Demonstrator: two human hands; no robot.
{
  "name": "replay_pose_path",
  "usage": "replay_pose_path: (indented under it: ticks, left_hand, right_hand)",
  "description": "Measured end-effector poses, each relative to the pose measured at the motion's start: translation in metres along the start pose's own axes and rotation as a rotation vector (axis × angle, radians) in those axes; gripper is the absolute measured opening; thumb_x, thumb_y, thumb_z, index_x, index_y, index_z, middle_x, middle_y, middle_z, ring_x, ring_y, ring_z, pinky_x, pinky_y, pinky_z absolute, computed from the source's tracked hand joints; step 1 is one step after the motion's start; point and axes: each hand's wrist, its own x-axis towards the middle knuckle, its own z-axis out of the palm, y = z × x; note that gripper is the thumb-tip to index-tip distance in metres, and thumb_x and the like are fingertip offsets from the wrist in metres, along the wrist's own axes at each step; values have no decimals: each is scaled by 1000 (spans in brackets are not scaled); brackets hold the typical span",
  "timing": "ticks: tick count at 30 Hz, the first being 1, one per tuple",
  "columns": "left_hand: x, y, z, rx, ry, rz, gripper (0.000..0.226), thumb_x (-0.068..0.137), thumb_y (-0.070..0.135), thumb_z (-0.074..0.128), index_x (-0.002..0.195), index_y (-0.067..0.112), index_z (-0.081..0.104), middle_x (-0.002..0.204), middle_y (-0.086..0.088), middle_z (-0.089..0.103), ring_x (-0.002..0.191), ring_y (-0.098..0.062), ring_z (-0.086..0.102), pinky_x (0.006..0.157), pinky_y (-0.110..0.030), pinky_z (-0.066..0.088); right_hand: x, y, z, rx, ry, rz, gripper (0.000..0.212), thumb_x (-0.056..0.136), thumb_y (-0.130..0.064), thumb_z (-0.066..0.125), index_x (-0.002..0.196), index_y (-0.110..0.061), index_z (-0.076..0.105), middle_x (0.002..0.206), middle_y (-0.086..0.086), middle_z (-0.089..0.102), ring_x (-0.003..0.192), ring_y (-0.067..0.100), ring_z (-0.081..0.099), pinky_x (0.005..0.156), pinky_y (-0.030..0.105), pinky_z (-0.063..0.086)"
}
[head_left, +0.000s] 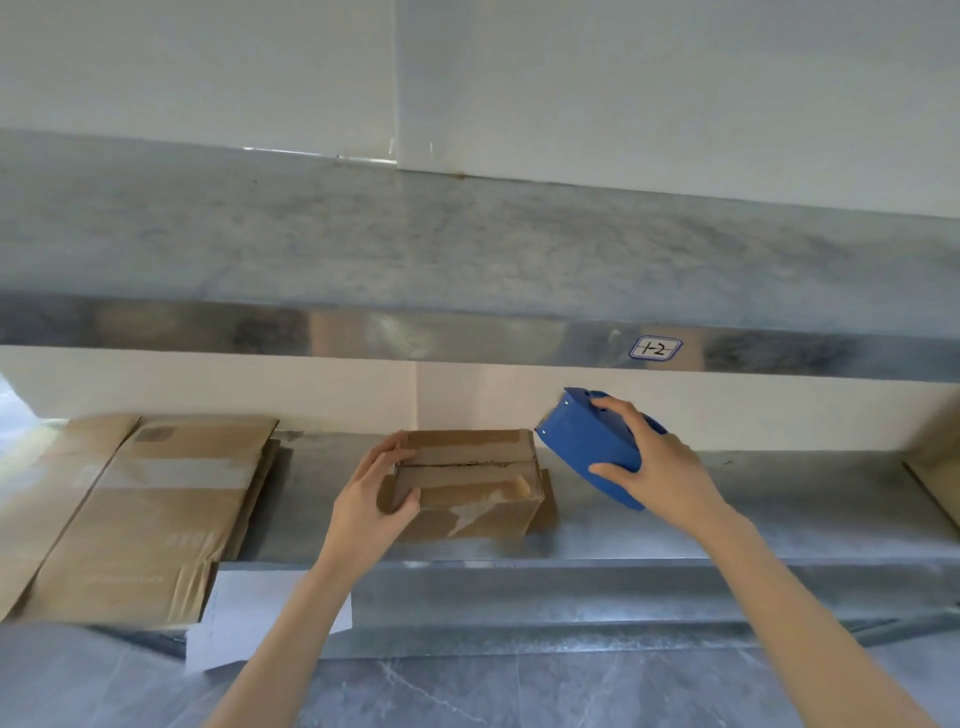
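Note:
A small brown cardboard box (467, 480) with taped flaps stands on a grey metal shelf (675, 535) in the middle of the view. My left hand (371, 499) grips its left end, thumb on the front and fingers over the top edge. My right hand (654, 462) holds a blue plastic tape dispenser (582, 441), tilted in the air just right of the box, its front end near the box's top right corner. The tape roll itself is hidden by my hand.
Flattened cardboard boxes (145, 509) lie stacked at the shelf's left. A white sheet of paper (244, 618) hangs over the shelf's front edge. Another carton's edge (935, 467) shows at far right. The upper shelf (467, 332) carries a handwritten label (654, 348).

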Motion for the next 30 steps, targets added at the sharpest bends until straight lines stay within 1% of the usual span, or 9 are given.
replay_pose_path:
  ticks: [2,5,10,12,15,19,23,27,30]
  left_hand:
    - [1,-1,-2,-5,2,8,43,82,14,72,118,34,61,142,31,41,122,11,46,93,-13,42]
    - [5,-2,-5,-57,-7,19,41,81,10,73,115,30,63,137,30,46,117,6,52,93,-21,47]
    - [8,-4,-12,-117,-52,41,40,84,14,74,119,29,62,136,27,50,122,1,52,96,-26,47]
    - [8,-3,-12,-120,-61,31,40,84,16,75,118,30,61,134,28,50,120,4,52,96,-25,47]
    - [8,-3,-13,-131,-58,3,43,83,19,76,120,34,57,131,29,52,117,8,52,97,-22,45]
    - [9,-5,-14,-198,-77,-12,48,83,14,75,124,32,57,132,24,55,121,3,53,101,-25,46]
    - [12,-5,-16,-185,-91,-15,48,83,13,75,124,31,58,133,23,56,121,4,53,102,-26,45]
    - [13,-7,-18,-163,-104,-9,44,82,16,76,122,29,60,134,21,56,122,3,52,103,-27,45]
    - [13,-8,-18,-154,-112,-14,43,83,19,76,121,30,60,136,19,55,124,1,51,105,-29,45]
  right_hand:
    - [-2,-21,-6,-49,18,-73,68,87,-48,65,132,-62,16,109,-6,57,82,23,57,66,33,45]
    - [2,-60,-6,-85,-5,-202,69,87,-50,64,134,-62,15,118,-10,55,83,20,55,67,34,45]
    - [14,-111,16,-123,-92,-344,74,86,-53,63,134,-66,10,103,-3,63,79,22,59,63,32,43]
    - [19,-122,27,-144,-129,-380,74,86,-55,61,136,-66,8,101,-1,65,76,22,60,64,33,45]
    - [22,-125,41,-177,-185,-414,73,89,-54,59,137,-66,5,95,-1,65,75,21,60,67,34,48]
    - [20,-123,47,-196,-202,-432,75,92,-51,57,138,-66,-1,78,-5,59,70,18,58,72,37,52]
    - [17,-126,45,-199,-191,-470,84,95,-47,56,136,-72,-12,63,-10,45,60,14,53,66,35,51]
    - [17,-124,44,-201,-183,-483,83,94,-47,57,135,-74,-11,62,-10,46,59,13,50,68,36,52]
    - [19,-124,45,-193,-183,-490,84,93,-47,58,136,-74,-10,69,-6,55,60,12,51,68,34,51]
